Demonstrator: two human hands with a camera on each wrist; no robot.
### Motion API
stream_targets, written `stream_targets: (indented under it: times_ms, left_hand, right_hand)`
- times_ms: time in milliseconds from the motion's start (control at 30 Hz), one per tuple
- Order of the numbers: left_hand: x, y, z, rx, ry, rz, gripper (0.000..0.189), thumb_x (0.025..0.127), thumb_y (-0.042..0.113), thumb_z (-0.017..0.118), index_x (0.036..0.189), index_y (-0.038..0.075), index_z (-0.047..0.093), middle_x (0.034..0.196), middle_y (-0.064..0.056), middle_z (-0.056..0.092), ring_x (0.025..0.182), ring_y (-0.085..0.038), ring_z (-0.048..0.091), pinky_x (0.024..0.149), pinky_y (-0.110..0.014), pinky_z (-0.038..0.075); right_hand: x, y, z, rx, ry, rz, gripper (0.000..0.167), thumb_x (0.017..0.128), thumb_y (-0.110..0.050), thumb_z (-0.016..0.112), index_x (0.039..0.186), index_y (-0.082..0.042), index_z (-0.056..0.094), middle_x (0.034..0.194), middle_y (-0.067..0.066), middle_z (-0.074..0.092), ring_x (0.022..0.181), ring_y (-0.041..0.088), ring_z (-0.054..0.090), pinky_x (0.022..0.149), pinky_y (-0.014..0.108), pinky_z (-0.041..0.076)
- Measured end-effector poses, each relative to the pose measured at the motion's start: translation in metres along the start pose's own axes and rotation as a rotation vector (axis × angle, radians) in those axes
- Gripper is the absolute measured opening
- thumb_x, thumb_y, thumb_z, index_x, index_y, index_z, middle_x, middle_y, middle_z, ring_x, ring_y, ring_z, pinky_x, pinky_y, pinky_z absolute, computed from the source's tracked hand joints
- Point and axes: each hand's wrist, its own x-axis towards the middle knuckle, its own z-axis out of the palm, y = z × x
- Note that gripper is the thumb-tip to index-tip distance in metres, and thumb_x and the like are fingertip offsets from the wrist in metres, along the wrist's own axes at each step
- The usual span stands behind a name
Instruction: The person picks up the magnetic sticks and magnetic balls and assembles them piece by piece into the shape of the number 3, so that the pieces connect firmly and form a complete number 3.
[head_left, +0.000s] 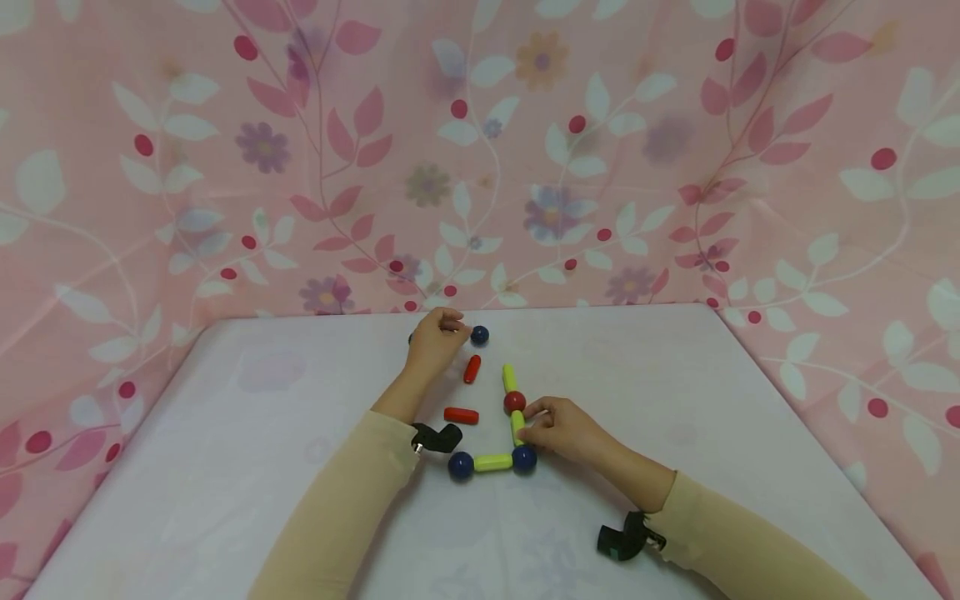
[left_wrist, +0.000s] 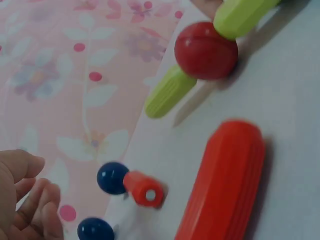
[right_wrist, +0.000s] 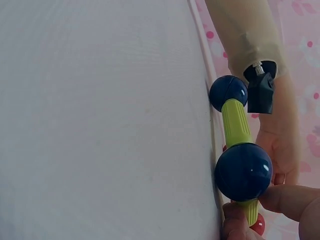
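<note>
My right hand (head_left: 564,428) pinches a yellow-green magnetic rod (head_left: 517,427) between thumb and fingers. That rod joins a red ball (head_left: 514,402) to a dark blue ball (head_left: 523,459). A second yellow-green rod (head_left: 509,377) extends from the red ball's far side. Another yellow-green rod (head_left: 492,462) links the near blue ball to a blue ball (head_left: 461,465) on the left. My left hand (head_left: 435,342) is at the far side with loosely bent fingers, holding nothing. Its fingertips are close to a loose blue ball (head_left: 480,335); a further blue ball (left_wrist: 95,229) is mostly hidden behind it in the head view.
Two red rods lie on the white-covered table (head_left: 637,358): one red rod (head_left: 472,369) near the far blue balls, another red rod (head_left: 461,415) inside the joined shape. A pink floral cloth (head_left: 480,167) hangs behind the far edge. Black wrist cameras (head_left: 628,537) sit on both sleeves.
</note>
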Motion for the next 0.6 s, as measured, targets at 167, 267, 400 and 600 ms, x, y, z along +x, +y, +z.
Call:
stream_targets:
  times_ms: [167, 267, 400, 600]
  left_hand:
    - [0.001, -0.012, -0.013, -0.007, 0.132, 0.0, 0.027, 0.092, 0.022, 0.072, 0.115, 0.008, 0.066, 0.101, -0.006, 0.068, 0.091, -0.022, 0.063, 0.075, -0.035, 0.052]
    - [0.0, -0.019, -0.019, 0.012, 0.196, -0.019, 0.026, 0.091, 0.022, 0.073, 0.113, 0.008, 0.066, 0.106, -0.008, 0.067, 0.093, -0.024, 0.061, 0.077, -0.037, 0.052]
    - [0.001, -0.028, -0.025, 0.049, 0.22, -0.026, 0.033, 0.09, 0.019, 0.075, 0.118, 0.003, 0.066, 0.119, -0.015, 0.063, 0.106, -0.029, 0.057, 0.091, -0.042, 0.048]
    - [0.002, -0.036, -0.03, 0.096, 0.148, -0.077, 0.047, 0.089, 0.02, 0.077, 0.13, 0.002, 0.062, 0.134, -0.02, 0.055, 0.126, -0.035, 0.049, 0.106, -0.046, 0.04]
  right_hand:
    - [0.0, 0.0, 0.0, -0.004, 0.0, 0.004, 0.036, 0.087, -0.019, 0.079, 0.113, -0.001, 0.062, 0.071, 0.003, 0.065, 0.065, 0.014, 0.055, 0.06, 0.027, 0.046]
    - [0.001, 0.0, 0.001, -0.002, -0.004, 0.006, 0.035, 0.088, -0.018, 0.078, 0.114, -0.001, 0.062, 0.071, 0.003, 0.065, 0.065, 0.014, 0.055, 0.061, 0.026, 0.046]
    - [0.001, 0.0, 0.001, 0.001, 0.0, 0.021, 0.035, 0.088, -0.018, 0.078, 0.114, -0.001, 0.062, 0.072, 0.003, 0.066, 0.066, 0.014, 0.056, 0.061, 0.026, 0.047]
    - [0.002, 0.0, 0.003, -0.005, 0.015, 0.035, 0.034, 0.088, -0.018, 0.078, 0.113, -0.002, 0.063, 0.073, 0.003, 0.066, 0.067, 0.015, 0.057, 0.062, 0.027, 0.048]
